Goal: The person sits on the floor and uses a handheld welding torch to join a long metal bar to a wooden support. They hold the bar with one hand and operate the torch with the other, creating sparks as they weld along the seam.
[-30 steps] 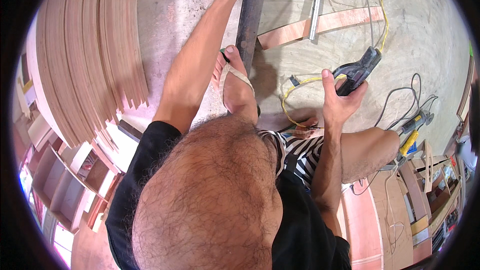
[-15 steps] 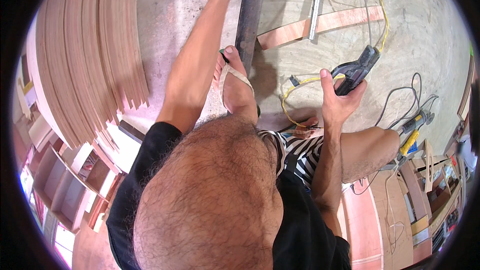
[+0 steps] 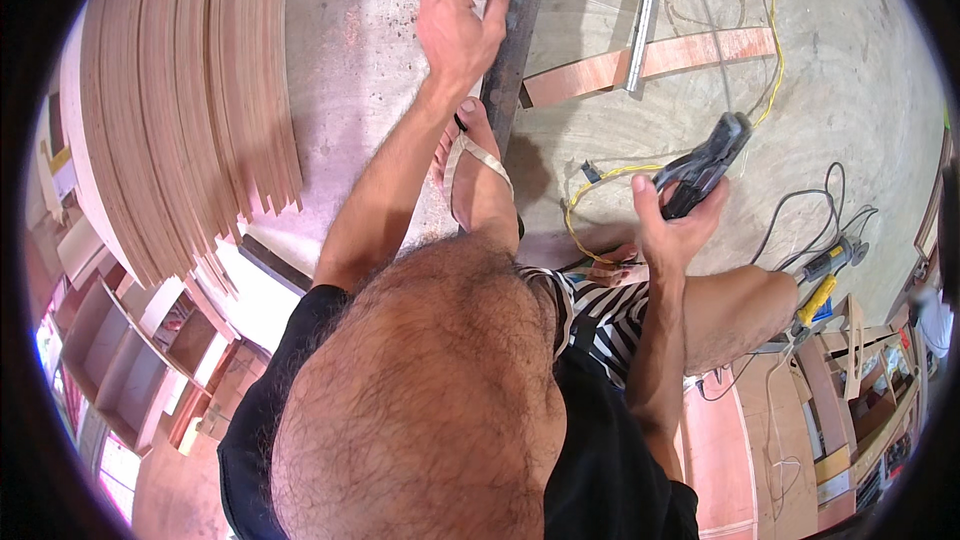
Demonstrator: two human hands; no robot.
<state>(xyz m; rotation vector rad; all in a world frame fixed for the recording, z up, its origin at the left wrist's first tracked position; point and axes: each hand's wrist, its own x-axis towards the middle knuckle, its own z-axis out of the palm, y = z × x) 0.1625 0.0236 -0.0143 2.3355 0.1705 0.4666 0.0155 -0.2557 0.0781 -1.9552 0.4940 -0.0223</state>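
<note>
- Here, your left hand (image 3: 458, 25) is stretched out ahead of you, fingers curled over a small pale scrap pressed against the side of the long dark bar (image 3: 512, 50) that lies on the concrete floor (image 3: 820, 80).
- Your sandalled foot (image 3: 478, 180) stands just beside the near end of that bar, touching it or nearly so; which one cannot be told.
- Your right hand (image 3: 672, 230) is raised over your bent knee, fingers wrapped tight around the grip of a dark handheld power tool (image 3: 705, 165), its nose pointing away from you.
- A yellow cord (image 3: 600, 185) loops across the floor beside the tool and runs up toward the far edge.
- Beyond the bar, a reddish wooden strip (image 3: 690, 55) lies flat with a metal rail (image 3: 645, 15) crossing over it.
- At the floor's left edge, a stack of thin curved plywood strips (image 3: 190, 100) fans out.
- Near the right edge, a yellow-handled tool (image 3: 815, 300) rests among dark cables.
</note>
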